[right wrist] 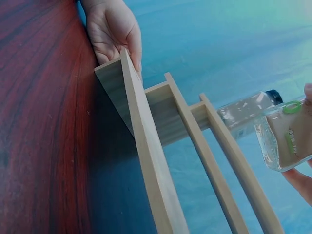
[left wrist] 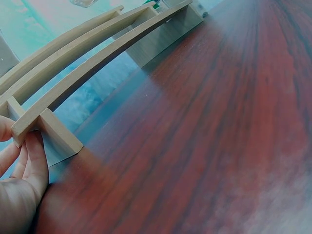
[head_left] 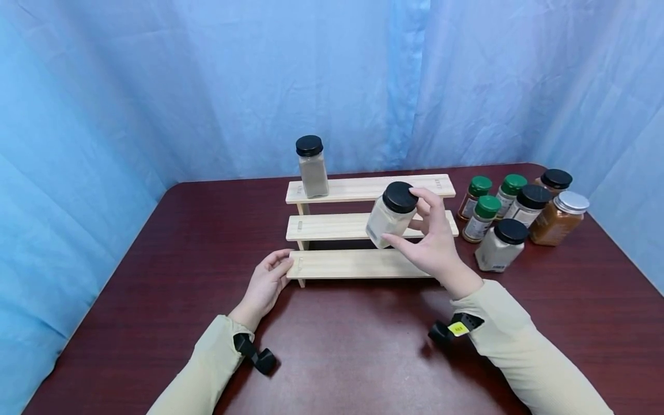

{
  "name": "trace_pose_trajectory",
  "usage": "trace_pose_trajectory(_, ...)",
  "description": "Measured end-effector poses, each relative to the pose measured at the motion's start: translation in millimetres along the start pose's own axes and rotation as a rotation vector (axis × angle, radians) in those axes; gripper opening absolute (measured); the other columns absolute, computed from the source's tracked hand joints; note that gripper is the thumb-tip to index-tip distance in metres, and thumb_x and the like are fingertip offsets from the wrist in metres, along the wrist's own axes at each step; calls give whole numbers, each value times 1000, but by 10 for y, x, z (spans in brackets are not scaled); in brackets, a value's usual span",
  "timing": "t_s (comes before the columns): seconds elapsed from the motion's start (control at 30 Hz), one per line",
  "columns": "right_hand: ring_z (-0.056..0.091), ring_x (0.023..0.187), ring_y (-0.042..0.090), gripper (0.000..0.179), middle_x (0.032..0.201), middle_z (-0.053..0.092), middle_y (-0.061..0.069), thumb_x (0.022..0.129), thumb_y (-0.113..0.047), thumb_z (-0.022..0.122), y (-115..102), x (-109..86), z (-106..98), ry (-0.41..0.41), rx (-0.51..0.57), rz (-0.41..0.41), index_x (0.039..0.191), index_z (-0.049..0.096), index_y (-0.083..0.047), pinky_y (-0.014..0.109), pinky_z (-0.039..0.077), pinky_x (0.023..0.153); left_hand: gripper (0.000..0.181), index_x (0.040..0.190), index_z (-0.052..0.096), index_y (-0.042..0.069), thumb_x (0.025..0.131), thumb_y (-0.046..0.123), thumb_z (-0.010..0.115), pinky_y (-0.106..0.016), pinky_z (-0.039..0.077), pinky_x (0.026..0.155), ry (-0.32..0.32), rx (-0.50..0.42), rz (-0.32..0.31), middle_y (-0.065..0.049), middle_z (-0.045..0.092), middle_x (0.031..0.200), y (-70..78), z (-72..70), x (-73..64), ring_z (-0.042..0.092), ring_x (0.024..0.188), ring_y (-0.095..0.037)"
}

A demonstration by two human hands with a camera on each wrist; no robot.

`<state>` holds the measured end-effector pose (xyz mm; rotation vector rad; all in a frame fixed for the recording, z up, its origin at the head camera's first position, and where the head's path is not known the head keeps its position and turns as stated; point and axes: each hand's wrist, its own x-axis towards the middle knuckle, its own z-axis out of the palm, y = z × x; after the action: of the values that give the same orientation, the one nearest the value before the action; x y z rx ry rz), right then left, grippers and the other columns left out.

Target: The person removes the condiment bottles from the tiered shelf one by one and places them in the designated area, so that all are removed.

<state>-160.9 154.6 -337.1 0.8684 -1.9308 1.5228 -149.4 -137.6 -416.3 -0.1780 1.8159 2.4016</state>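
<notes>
A three-tier wooden shelf rack [head_left: 342, 264] stands on the table. My left hand [head_left: 266, 283] grips the left end of its lowest board; in the left wrist view the fingers [left wrist: 35, 158] curl beneath the board's end. My right hand [head_left: 438, 245] holds a clear jar [head_left: 386, 222] with a black lid and pale contents, tilted, in front of the middle and top boards. Up close in the right wrist view, this jar [right wrist: 287, 134] shows a green-marked label. Another black-lidded jar [head_left: 313, 176] with greyish contents stands upright at the left end of the top board.
Right of the rack are several jars: green-lidded spice bottles [head_left: 478, 222], a black-lidded jar of pale contents [head_left: 499, 249], and a silver-lidded jar of orange-brown contents [head_left: 559, 222]. Blue curtains [head_left: 233, 86] hang behind the dark red table [head_left: 171, 276].
</notes>
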Motion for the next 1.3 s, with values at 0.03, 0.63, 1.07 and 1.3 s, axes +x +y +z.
trace_pose_trajectory(0.03, 54, 110, 1, 84, 123, 51, -20, 60, 26, 72, -10, -10, -22, -4, 4, -6, 128, 27, 7, 16, 50, 82, 31, 126, 42, -10, 96, -4, 43, -17, 51, 71, 0, 0, 3, 0, 55, 93, -1, -2, 0, 59, 80, -5)
trace_pose_trajectory(0.63, 54, 113, -1, 77, 127, 45, -17, 83, -39, 69, -36, -278, -301, -58, -87, -110, 122, 29, 15, 10, 49, 80, 29, 124, 44, -8, 96, -3, 44, -18, 50, 71, 4, -19, 15, 1, 56, 91, 13, -11, 17, 59, 80, -6)
trace_pose_trajectory(1.07, 60, 97, -1, 83, 126, 56, -11, 82, -40, 68, -137, -436, -786, -32, -145, -48, 126, 22, 13, 7, 46, 72, 34, 129, 39, -11, 96, -4, 42, -17, 50, 72, -9, -21, 3, 1, 56, 92, 23, -8, 14, 59, 81, -6)
trace_pose_trajectory(1.3, 60, 104, 0, 85, 125, 56, -8, 78, -41, 72, -160, -469, -1061, 21, -171, -36, 123, 24, 13, 7, 48, 74, 35, 130, 38, -11, 96, -3, 42, -17, 49, 71, -11, -13, -5, 2, 56, 91, 13, -3, -4, 59, 80, -5)
